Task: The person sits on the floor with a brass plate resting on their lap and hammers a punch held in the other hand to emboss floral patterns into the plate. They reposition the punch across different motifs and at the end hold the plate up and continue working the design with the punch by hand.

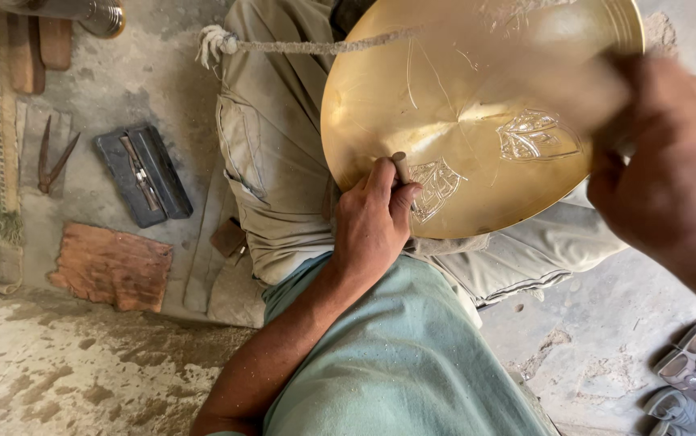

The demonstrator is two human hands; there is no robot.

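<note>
Head view, left fingers [380, 182]: curled tight round a short chisel [401, 166], tip set on the brass plate [461, 97].
Left hand [372, 226]: resting against the plate's lower-left rim, beside an engraved leaf motif [437, 187].
Right hand [671, 178]: blurred over the plate's right rim; grip impossible to tell.
Brass plate: round, tilted, propped on the lap over khaki trousers [275, 161]; second leaf motif [538, 136] nearer its middle.
Cord [307, 46]: across the plate's upper-left rim.
Floor [81, 363]: dark tool case [142, 173], metal dividers [53, 157], worn wood block [109, 266], sandals [695, 375] at the lower-right corner.
</note>
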